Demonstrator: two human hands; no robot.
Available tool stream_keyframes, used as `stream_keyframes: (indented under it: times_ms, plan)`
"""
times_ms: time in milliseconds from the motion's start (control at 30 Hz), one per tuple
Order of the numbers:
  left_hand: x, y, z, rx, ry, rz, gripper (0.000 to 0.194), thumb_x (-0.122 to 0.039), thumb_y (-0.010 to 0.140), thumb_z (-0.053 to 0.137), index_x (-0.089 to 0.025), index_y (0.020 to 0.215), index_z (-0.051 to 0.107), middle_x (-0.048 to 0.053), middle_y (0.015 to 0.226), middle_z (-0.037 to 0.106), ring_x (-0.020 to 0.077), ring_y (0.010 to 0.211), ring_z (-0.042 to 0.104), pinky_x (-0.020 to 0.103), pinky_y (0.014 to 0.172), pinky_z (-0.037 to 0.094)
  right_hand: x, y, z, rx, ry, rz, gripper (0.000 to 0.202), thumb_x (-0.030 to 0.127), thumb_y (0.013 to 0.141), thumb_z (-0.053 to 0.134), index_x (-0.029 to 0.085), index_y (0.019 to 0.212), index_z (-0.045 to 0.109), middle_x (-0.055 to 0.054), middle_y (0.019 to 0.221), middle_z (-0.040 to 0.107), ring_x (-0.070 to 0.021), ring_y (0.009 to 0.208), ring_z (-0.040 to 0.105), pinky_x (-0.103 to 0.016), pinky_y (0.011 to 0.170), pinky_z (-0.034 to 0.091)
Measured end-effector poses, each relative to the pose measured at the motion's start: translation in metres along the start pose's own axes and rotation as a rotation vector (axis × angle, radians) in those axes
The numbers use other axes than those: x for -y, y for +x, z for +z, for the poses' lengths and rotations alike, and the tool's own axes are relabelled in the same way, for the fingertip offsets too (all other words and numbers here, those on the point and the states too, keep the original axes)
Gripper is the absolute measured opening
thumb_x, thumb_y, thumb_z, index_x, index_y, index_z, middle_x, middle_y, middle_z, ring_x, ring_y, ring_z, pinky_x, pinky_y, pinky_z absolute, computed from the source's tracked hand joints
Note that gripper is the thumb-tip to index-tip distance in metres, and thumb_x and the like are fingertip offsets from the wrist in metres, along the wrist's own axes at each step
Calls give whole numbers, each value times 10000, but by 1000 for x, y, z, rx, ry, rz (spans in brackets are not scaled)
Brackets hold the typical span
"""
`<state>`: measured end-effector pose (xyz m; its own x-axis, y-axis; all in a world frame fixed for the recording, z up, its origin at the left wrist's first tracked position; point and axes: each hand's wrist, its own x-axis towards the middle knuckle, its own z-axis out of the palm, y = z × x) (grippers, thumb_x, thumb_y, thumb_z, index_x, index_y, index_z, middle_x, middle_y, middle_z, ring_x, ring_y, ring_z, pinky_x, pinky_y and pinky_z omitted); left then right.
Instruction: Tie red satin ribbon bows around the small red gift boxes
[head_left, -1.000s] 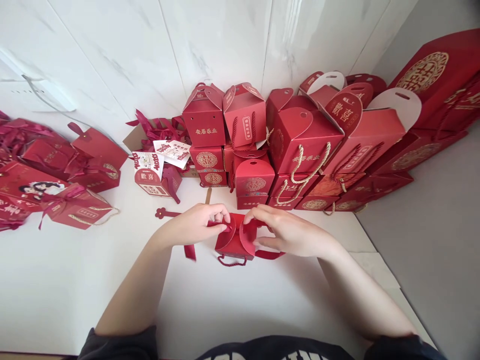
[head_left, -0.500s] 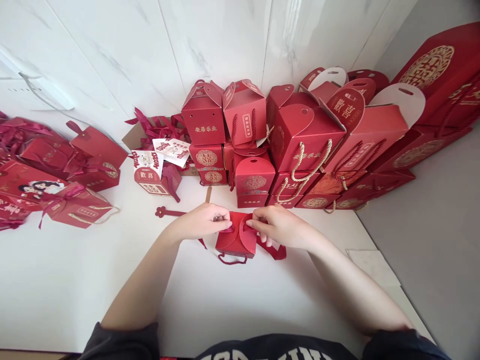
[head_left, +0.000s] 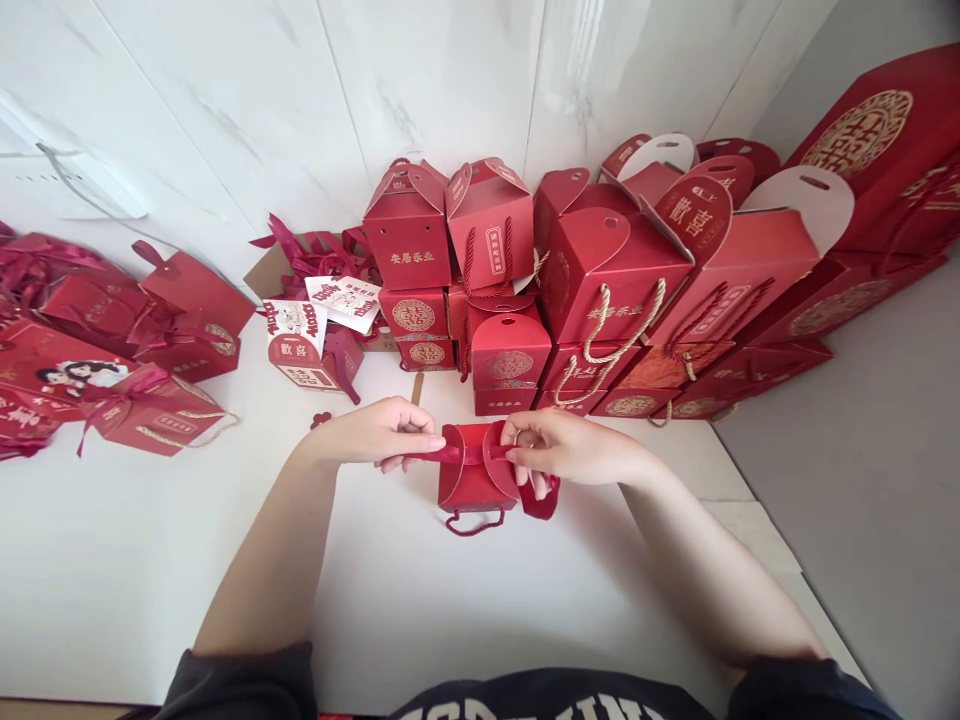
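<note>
A small red gift box with two rounded top flaps and a dark red cord handle stands on the white table in front of me. A red ribbon runs through the flaps and across the gap between them. On the box's left, my left hand pinches the ribbon and holds it out sideways. My right hand is at the right flap, its thumb and fingers closed on the ribbon there. More ribbon hangs in a loop below my right hand.
Stacked red boxes stand against the tiled wall at centre and right. White printed cards rest on a box with ribbons behind. Several ribboned boxes fill the left side. A thin brown stick lies behind the box.
My left hand has moved left, away from the box, drawing out a length of ribbon. The flaps have spread apart, and the box has shifted slightly right.
</note>
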<state>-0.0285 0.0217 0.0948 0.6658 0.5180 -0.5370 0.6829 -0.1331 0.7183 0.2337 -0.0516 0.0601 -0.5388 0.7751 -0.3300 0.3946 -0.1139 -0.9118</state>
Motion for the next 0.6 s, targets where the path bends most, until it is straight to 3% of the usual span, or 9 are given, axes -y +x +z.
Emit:
stream_keyframes:
  times_ms: [100, 233, 400, 600]
  plan:
    - [2, -11, -8, 7, -50, 0, 316, -428, 835, 610, -161, 669, 576, -11, 545, 581, 79, 423, 487, 208, 452, 423, -1, -3, -5, -27, -62, -2, 105, 136, 809, 482, 202, 873, 533, 21, 677, 669, -139, 614, 665, -238, 576, 494]
    - [14, -31, -22, -24, -165, 134, 350, -435, 833, 642, -157, 628, 580, 13, 519, 608, 95, 442, 533, 204, 456, 435, 0, -6, -12, -50, -76, 9, 162, 106, 794, 411, 195, 795, 546, -1, 753, 675, -141, 687, 650, -248, 618, 489]
    - [28, -52, -35, -72, -286, 271, 397, -488, 796, 670, -173, 569, 585, 34, 480, 611, 106, 393, 504, 227, 415, 427, -1, -11, -21, -39, -187, -25, 229, 139, 832, 413, 181, 791, 634, -22, 793, 682, -165, 767, 636, -276, 700, 473]
    - [33, -61, -36, -169, -298, 282, 412, -563, 728, 696, -194, 576, 594, 31, 446, 585, 120, 387, 495, 257, 440, 472, 7, -25, -29, -59, -177, -45, 223, 322, 917, 479, 187, 803, 615, 22, 669, 579, -112, 580, 485, -237, 554, 368]
